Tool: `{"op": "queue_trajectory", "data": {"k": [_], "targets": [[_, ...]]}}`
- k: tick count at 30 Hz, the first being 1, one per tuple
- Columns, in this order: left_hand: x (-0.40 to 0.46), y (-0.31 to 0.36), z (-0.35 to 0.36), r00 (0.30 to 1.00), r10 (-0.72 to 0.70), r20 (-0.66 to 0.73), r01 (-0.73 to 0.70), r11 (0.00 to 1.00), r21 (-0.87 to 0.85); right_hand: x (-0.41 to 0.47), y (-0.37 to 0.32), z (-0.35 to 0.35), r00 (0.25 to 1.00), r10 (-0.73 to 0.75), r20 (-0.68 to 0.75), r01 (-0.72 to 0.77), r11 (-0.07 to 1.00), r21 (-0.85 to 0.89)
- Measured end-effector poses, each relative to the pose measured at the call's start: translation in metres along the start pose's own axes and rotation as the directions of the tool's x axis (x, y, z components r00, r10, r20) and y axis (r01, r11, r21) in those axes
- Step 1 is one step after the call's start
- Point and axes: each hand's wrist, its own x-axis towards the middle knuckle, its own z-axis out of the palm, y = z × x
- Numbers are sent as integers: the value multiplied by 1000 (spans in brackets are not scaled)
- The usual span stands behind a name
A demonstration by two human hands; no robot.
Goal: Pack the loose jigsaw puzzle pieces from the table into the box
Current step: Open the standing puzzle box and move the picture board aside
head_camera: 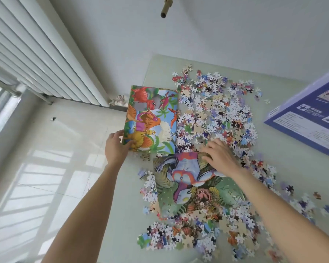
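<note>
Loose jigsaw pieces (213,111) lie heaped across the pale green table (292,168), with more piled near the front edge. My left hand (115,147) grips the left edge of a colourful dinosaur picture board (152,118) at the table's left side. My right hand (219,154) rests with curled fingers on the top edge of a second picture sheet (188,181) showing a red and silver figure, among the pieces. A blue and white box (310,118) stands at the right edge of the table.
A white radiator (36,54) with a valve lines the wall at the left. Tiled floor (36,168) lies below the table's left edge. A brass fitting (166,7) sticks out of the wall above.
</note>
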Motion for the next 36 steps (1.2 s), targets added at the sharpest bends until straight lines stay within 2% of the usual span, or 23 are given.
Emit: {"op": "queue_trajectory", "data": {"k": [1,3,6,8,12,15,18,22,25,30,33,36], "targets": [[-2,2,-4,999,24,-24,-25,1000,-16,-2,2,-10,1000,7,-10,-7,1000,19],[-6,5,-10,1000,6,-9,-7,990,-139,-9,5,-34,995,93,-26,-86,973,213],[-20,9,-18,972,-147,183,216,867,-448,-15,8,-71,962,269,-56,-192,804,562],[-35,7,-20,943,-158,294,293,814,-501,-7,6,-80,923,378,-74,-231,697,679],[-61,8,-18,903,-112,416,349,756,-554,32,-18,-63,865,500,36,-353,556,752],[-62,5,-12,886,-166,433,417,696,-585,58,-45,-41,862,501,77,-384,546,745],[-56,4,-9,893,-223,391,423,713,-559,78,-69,-26,840,536,85,-427,557,712],[-51,8,-6,919,-232,320,369,793,-485,95,-87,-12,820,558,125,-467,527,710],[-48,8,-1,936,-211,281,313,863,-397,100,-94,-8,836,531,135,-468,565,679],[-54,20,-6,988,-65,139,112,927,-359,100,-93,-9,870,481,107,-415,599,685],[-61,22,-21,992,69,103,-20,910,-414,95,-85,-19,883,455,110,-366,525,768],[-70,27,-36,965,224,139,-125,854,-505,81,-75,-40,893,415,177,-324,319,890]]}}
